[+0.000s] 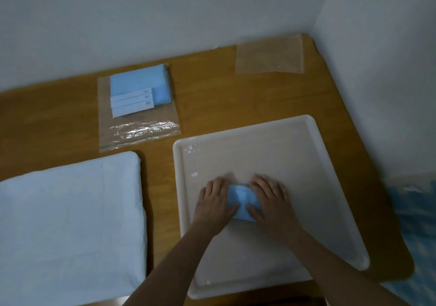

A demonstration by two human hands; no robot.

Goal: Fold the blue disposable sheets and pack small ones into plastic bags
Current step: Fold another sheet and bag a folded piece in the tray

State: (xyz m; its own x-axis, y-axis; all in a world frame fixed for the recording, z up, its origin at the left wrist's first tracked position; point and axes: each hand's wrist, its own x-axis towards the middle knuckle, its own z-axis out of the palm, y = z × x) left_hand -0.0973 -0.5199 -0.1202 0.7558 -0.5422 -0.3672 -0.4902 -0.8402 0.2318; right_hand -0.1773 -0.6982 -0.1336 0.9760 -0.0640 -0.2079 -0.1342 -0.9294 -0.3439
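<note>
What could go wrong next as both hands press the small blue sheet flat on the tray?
1. The folded blue sheet may spring open once the left hand and right hand lift.
2. The empty plastic bags lie at the far corner, so reaching one could mean releasing the fold on the white tray.

Blue folded sheet [243,202] on a white tray [259,145], brown wooden table [207,88]

two bare forearms come up from the bottom edge, no sleeves in sight, no watch, no rings, no gloves. left hand [215,203] and right hand [271,202] are both uncovered, short plain nails, wrists bare right down to the frame.
</note>
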